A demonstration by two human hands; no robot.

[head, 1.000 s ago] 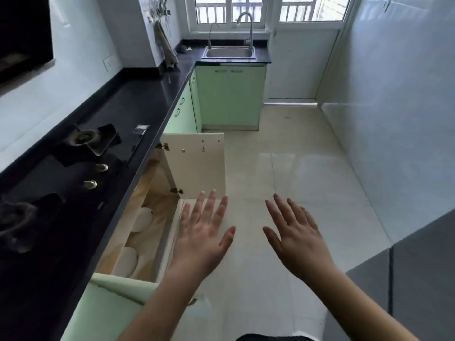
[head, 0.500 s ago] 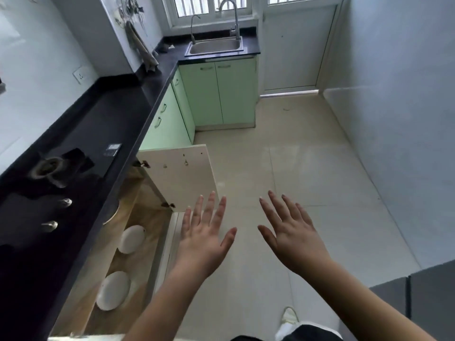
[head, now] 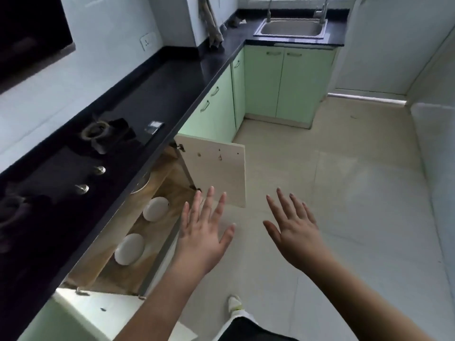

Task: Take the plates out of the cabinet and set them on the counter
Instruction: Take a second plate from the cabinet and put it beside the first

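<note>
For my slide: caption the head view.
Both hands, left and right, open before an open cabinet holding two white plates.

White plates [head: 155, 208], black counter [head: 157, 89], pale green cabinet doors [head: 298, 82].

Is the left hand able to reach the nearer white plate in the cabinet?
Probably yes. The left hand is open and empty beside the open cabinet, and nothing lies between it and the nearer plate.
</note>
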